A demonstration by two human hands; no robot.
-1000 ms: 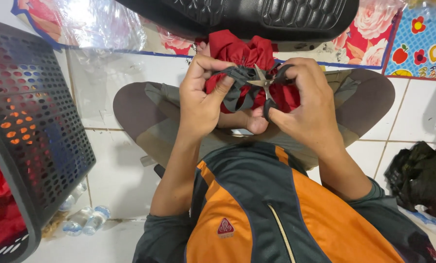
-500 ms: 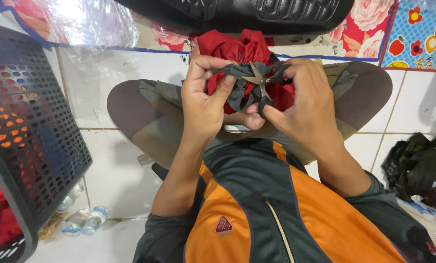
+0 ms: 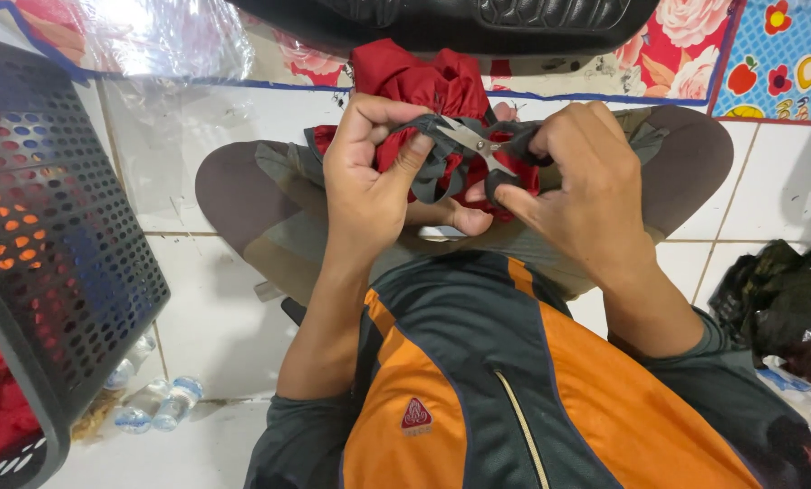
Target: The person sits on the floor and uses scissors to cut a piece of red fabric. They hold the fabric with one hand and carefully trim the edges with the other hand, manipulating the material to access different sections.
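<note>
Both hands have drifted slightly upward since a moment ago, the grip unchanged. Her left hand [image 3: 369, 186] is curled shut, pinching the grey strap [image 3: 437, 163] of the red cloth bundle [image 3: 419, 81] bunched just beyond her knuckles. Her right hand [image 3: 586, 195] is closed around small scissors [image 3: 478, 145], blades parted at the strap between the hands. Off to the left stands a black perforated basket [image 3: 52, 254].

Both forearms reach toward twelve o'clock; the left hand [image 3: 369, 177] pinches with curled fingers, the right hand [image 3: 586, 186] clenches at three o'clock of it.
</note>
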